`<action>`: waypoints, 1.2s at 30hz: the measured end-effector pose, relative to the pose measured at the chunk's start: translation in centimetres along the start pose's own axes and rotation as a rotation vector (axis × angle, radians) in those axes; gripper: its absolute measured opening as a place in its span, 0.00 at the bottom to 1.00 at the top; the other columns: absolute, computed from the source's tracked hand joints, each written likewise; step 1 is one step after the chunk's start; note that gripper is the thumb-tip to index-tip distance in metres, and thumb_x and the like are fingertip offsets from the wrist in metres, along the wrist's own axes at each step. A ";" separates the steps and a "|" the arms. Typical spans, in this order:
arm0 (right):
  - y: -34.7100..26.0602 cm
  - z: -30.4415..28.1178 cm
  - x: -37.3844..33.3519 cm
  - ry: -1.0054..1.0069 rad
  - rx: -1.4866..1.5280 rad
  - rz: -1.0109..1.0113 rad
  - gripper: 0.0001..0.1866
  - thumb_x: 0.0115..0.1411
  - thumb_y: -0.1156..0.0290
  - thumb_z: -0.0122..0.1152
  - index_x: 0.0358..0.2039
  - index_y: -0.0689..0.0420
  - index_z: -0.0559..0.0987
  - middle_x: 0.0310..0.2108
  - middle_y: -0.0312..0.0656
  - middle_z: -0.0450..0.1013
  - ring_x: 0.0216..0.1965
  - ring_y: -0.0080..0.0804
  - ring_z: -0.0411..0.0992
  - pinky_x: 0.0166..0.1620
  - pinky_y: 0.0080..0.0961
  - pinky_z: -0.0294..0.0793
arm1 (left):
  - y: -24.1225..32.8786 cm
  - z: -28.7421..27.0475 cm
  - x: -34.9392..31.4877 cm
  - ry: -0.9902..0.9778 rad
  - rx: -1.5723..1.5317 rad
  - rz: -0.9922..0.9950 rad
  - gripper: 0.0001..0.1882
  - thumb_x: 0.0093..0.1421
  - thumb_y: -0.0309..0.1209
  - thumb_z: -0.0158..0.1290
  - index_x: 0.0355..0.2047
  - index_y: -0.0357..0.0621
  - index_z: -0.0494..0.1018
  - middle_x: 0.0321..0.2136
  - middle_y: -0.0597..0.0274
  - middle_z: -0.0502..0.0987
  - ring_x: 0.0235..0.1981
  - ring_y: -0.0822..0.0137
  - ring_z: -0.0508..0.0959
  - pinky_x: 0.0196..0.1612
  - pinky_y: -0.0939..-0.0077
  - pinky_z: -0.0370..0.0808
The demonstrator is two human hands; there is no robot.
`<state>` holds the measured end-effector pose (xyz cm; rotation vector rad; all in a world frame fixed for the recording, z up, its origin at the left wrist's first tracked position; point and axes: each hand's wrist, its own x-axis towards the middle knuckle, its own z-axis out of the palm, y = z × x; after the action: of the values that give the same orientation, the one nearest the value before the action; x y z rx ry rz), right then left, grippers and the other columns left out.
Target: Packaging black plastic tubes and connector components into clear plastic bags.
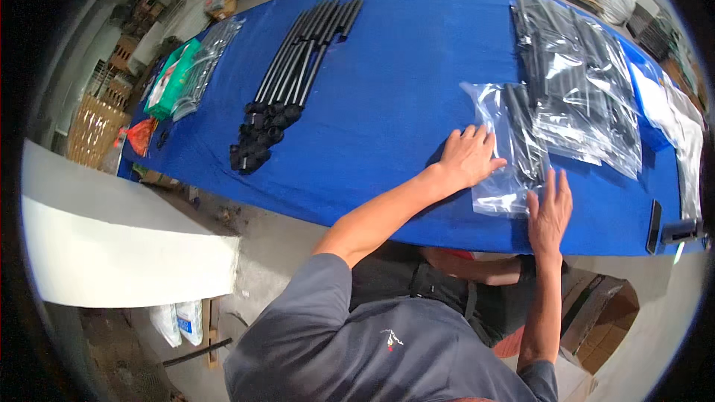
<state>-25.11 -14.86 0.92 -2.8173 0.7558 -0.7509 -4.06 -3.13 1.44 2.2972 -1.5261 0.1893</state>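
A clear plastic bag point(491, 193) with black tubes point(526, 134) inside lies near the table's front edge, right of centre. My left hand point(468, 158) rests on the bag's left side, fingers spread and nothing gripped. At its lower right corner is my right hand point(550, 208), its fingers stretched out. Just beyond, a stack of clear bags filled with black tubes point(570, 67) overlaps the right part of the table. Farther left, a bundle of loose black rods point(302, 59) lies slanting, with round black knobs point(257, 134) at the near ends.
A blue cloth point(402, 52) covers the table. On its left lie a green package point(171, 78) and clear plastic bags point(207, 63). At the right are a phone point(654, 227), a blue bin point(649, 123) and white cloth point(674, 115). An open cardboard box point(607, 324) stands below.
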 end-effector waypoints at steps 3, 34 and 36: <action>0.9 -1.4 -2.7 0.064 0.178 0.132 0.28 0.66 0.70 0.54 0.65 0.62 0.62 0.66 0.57 0.56 0.67 0.53 0.55 0.67 0.42 0.54 | -2.8 -2.4 -1.7 -0.047 -0.109 -0.027 0.21 0.60 0.48 0.55 0.40 0.41 0.76 0.37 0.49 0.80 0.40 0.51 0.80 0.39 0.57 0.77; 3.0 -0.5 -2.9 0.002 0.086 0.398 0.14 0.69 0.71 0.49 0.48 0.68 0.73 0.54 0.56 0.68 0.56 0.50 0.66 0.60 0.39 0.62 | -39.9 -4.2 12.1 0.057 0.490 -0.532 0.16 0.60 0.26 0.49 0.49 0.40 0.73 0.49 0.51 0.74 0.55 0.50 0.71 0.56 0.50 0.72; 3.2 -0.2 -3.1 -0.007 0.041 0.346 0.14 0.68 0.71 0.49 0.49 0.68 0.73 0.53 0.56 0.69 0.55 0.51 0.66 0.60 0.40 0.62 | -38.2 -4.2 10.8 0.095 0.470 -0.522 0.17 0.59 0.25 0.49 0.49 0.40 0.73 0.49 0.51 0.74 0.53 0.49 0.71 0.54 0.51 0.73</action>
<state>-28.91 -16.06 -0.99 -2.5494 1.1705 -0.6856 35.51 2.23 -0.21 2.9095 -0.8502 0.5486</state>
